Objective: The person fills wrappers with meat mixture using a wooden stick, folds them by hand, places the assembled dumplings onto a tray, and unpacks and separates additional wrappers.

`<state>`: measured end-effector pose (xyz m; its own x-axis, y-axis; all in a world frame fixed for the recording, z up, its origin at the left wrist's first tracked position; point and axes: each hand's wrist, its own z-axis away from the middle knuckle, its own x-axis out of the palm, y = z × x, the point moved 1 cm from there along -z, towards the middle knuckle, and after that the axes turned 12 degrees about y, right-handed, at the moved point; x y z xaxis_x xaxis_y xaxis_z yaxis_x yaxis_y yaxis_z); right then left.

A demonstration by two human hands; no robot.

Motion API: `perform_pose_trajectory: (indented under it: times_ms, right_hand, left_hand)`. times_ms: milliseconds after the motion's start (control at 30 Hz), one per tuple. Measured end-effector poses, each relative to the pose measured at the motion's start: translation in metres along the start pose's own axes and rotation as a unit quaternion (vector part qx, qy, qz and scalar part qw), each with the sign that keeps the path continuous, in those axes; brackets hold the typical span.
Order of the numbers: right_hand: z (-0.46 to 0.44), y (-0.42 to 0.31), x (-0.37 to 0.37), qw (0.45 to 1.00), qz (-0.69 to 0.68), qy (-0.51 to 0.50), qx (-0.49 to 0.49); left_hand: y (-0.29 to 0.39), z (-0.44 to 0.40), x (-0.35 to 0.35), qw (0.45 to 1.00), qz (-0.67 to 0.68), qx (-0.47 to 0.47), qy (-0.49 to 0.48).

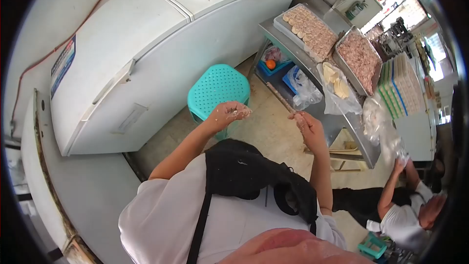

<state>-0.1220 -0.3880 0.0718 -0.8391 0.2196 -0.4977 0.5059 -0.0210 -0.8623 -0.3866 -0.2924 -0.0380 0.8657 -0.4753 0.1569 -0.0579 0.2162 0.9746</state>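
My left hand [231, 112] is raised in front of my body, over the edge of the turquoise stool [219, 88]. Its fingers are curled together and smeared with pale pink bits; what lies in them, if anything, is too small to name. My right hand [309, 130] hangs apart from it, short of the metal table [354, 134]. Those fingers are bent inward too, with similar bits at the tips, and their inside is hidden. On the table are a tray of ground meat [360, 58], a tray of filled wrappers [311, 28] and round wrappers on plastic [337, 82].
White chest freezers [166, 63] line the left side. Stacked racks [399, 85] stand beyond the table. Blue bins [273, 67] and plastic bags [307, 93] sit on its lower shelf. At lower right, a co-worker [405, 220] handles a clear plastic bag [380, 120].
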Motion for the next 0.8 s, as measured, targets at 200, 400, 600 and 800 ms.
perform_pose_trajectory:
  times_ms: [200,400,600,800]
  right_hand:
    - [0.055,-0.033,0.037,0.990,0.008,0.127,-0.067]
    - [0.100,-0.080,0.131,0.981,-0.004,0.172,-0.086]
    - [0.148,-0.112,0.161,0.977,-0.010,0.210,-0.029]
    - [0.183,-0.114,0.160,0.970,0.037,0.240,0.005]
  left_hand:
    - [0.063,0.032,-0.015,0.992,-0.023,0.114,-0.055]
    - [0.086,0.082,-0.086,0.961,-0.204,0.103,-0.158]
    - [0.088,0.104,-0.099,0.973,-0.104,0.151,-0.137]
    - [0.071,0.108,-0.090,0.947,-0.078,0.228,-0.214]
